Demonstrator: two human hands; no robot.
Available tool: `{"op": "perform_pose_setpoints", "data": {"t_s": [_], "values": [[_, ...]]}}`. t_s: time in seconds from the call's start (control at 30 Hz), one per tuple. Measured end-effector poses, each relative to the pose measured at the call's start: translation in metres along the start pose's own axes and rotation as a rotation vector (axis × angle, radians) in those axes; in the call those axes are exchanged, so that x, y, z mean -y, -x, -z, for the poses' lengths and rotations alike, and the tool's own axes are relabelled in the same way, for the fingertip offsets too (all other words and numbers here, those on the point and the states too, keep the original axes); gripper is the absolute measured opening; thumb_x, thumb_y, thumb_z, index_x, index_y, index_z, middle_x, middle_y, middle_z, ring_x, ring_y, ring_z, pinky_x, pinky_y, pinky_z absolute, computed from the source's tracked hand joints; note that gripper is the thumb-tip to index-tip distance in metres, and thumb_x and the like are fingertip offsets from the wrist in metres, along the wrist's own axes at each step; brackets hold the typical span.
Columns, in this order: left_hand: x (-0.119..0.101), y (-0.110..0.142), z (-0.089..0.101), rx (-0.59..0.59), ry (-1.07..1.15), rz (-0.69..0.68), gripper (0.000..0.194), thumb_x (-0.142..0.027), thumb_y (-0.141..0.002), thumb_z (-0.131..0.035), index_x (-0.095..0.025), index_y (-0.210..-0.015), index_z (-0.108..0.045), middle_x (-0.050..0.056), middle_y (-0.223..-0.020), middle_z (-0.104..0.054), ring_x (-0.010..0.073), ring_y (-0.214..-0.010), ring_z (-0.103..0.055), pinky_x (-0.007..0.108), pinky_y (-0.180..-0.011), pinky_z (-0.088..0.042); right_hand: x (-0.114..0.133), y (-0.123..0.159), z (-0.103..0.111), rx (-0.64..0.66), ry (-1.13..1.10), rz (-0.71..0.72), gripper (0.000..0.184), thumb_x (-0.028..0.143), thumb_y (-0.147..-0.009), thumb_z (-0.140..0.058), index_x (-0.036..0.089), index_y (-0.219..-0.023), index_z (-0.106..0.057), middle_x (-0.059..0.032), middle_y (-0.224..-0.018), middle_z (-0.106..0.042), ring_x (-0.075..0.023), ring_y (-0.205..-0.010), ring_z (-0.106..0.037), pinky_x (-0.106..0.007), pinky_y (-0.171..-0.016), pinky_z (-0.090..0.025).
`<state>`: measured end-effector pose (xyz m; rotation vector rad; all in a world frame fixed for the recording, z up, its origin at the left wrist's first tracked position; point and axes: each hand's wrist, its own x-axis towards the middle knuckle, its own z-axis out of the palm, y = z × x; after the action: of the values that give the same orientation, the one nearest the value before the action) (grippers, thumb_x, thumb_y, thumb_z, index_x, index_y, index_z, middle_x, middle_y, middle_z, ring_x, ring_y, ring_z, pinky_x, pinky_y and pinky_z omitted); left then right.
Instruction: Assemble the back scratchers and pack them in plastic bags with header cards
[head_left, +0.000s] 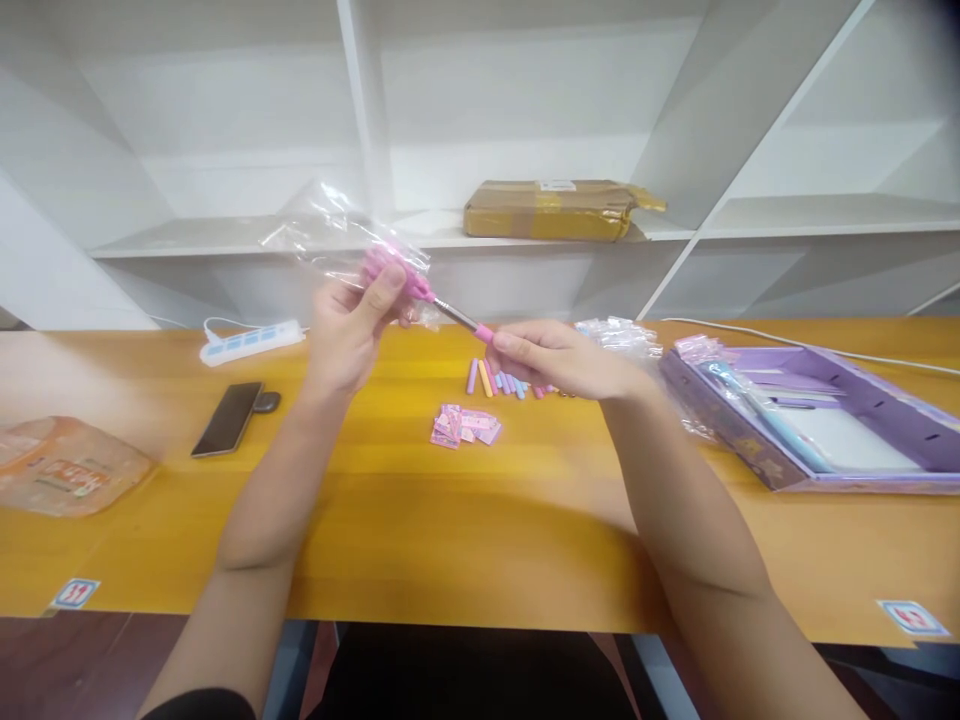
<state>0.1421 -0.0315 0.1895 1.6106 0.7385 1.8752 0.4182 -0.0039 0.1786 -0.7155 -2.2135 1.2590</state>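
My left hand [349, 325] is closed around the broad pink head of a stick with a thin metal shaft [454, 314]. A clear plastic bag [330, 235] lies loosely about that head, above my left fingers. At the stick's other end, my right hand [566, 355] pinches a short pink sleeve. The stick slants down to the right between both hands, over the table. Below it lie several small pastel sticks [484, 378], partly hidden behind my right hand. Nearer to me is a loose pile of pink printed cards [465, 426].
On the right, a purple box [795, 480] holds a blue packaged item, beside clear plastic bags [619, 338]. A phone [227, 420], a power strip [253, 343] and an orange plastic bag [71, 465] lie left. A taped carton [547, 210] rests on the shelf behind.
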Motion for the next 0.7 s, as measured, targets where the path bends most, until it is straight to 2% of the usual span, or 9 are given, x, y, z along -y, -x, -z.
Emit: {"op": "perform_pose_setpoints", "data": {"t_s": [0.1,0.2,0.37,0.47,0.57,0.7], "values": [[0.002,0.001,0.000,0.029,0.012,0.027,0.048,-0.069,-0.091,-0.099,-0.022,-0.083,-0.089,0.006,-0.091,-0.086,0.0128,-0.068,-0.072,0.028,-0.063,-0.061,0.002,0.000,-0.003,-0.037,0.026,0.005,0.070,0.083,-0.114,-0.059,0.018,-0.090,-0.068,-0.0007,-0.072,-0.063,-0.0086,-0.061,-0.057,-0.021,-0.052,-0.042],[0.005,0.005,-0.002,0.095,0.045,0.054,0.045,-0.067,-0.090,-0.101,-0.023,-0.089,-0.093,0.006,-0.093,-0.087,0.0130,-0.069,-0.073,0.027,-0.065,-0.062,0.004,0.000,-0.008,-0.061,0.040,0.024,0.071,0.084,-0.112,-0.062,0.017,-0.091,-0.073,0.0010,-0.067,-0.059,-0.0088,-0.060,-0.057,-0.021,-0.051,-0.043],[0.007,0.011,-0.006,0.178,0.053,0.093,0.040,-0.063,-0.096,-0.097,-0.023,-0.096,-0.096,0.007,-0.092,-0.088,0.0140,-0.073,-0.076,0.026,-0.070,-0.063,0.009,0.000,-0.014,-0.079,0.020,0.072,0.067,0.079,-0.113,-0.066,0.015,-0.095,-0.078,0.0037,-0.064,-0.053,-0.0075,-0.058,-0.052,-0.021,-0.051,-0.042],[0.009,0.012,-0.005,0.269,0.033,0.122,0.038,-0.060,-0.103,-0.092,-0.022,-0.102,-0.097,0.007,-0.095,-0.088,0.0149,-0.079,-0.079,0.026,-0.075,-0.064,0.011,0.000,-0.016,-0.112,0.004,0.078,0.065,0.076,-0.112,-0.070,0.014,-0.097,-0.078,0.0035,-0.066,-0.055,-0.0078,-0.058,-0.055,-0.021,-0.050,-0.042],[0.009,0.012,-0.004,0.360,-0.001,0.139,0.041,-0.060,-0.108,-0.086,-0.021,-0.108,-0.096,0.008,-0.092,-0.088,0.0151,-0.081,-0.079,0.026,-0.079,-0.064,0.011,-0.002,-0.019,-0.154,-0.028,0.081,0.063,0.077,-0.109,-0.074,0.015,-0.096,-0.076,0.0041,-0.066,-0.053,-0.0084,-0.057,-0.057,-0.021,-0.048,-0.043],[0.005,0.013,-0.006,0.465,-0.019,0.182,0.055,-0.072,-0.104,-0.085,-0.018,-0.111,-0.092,0.010,-0.096,-0.087,0.0197,-0.088,-0.082,0.030,-0.084,-0.066,0.009,-0.004,-0.020,-0.205,-0.086,0.090,0.066,0.081,-0.103,-0.079,0.018,-0.089,-0.067,0.0061,-0.062,-0.051,-0.0068,-0.050,-0.048,-0.022,-0.044,-0.039]]}}
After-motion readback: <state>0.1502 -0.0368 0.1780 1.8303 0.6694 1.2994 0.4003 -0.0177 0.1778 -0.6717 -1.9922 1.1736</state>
